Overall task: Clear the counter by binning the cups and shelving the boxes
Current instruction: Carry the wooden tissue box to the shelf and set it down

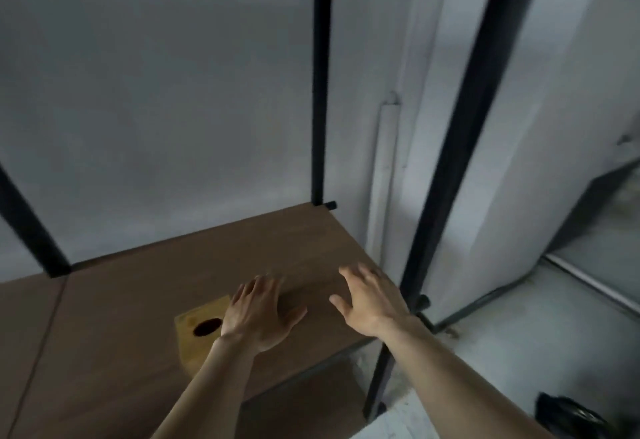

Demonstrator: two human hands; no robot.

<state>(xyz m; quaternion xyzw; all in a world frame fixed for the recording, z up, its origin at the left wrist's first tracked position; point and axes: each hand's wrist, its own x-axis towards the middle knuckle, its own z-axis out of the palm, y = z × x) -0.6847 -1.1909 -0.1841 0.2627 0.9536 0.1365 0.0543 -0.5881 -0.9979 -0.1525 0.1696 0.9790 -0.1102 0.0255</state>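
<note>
A yellow box point(195, 338) with a dark oval hole in its top stands on the brown wooden shelf board point(145, 300), near its front edge. My left hand point(258, 314) hovers flat with fingers spread just right of the box, partly covering its right side. My right hand point(370, 300) is also spread and empty, over the shelf's right end. Neither hand holds anything. No cups are in view.
Black metal uprights point(321, 92) point(460, 148) frame the shelf unit, with another board overhead. A grey wall lies behind. A white pipe point(384, 175) runs down the wall at right. A dark object point(571, 414) sits on the floor at bottom right.
</note>
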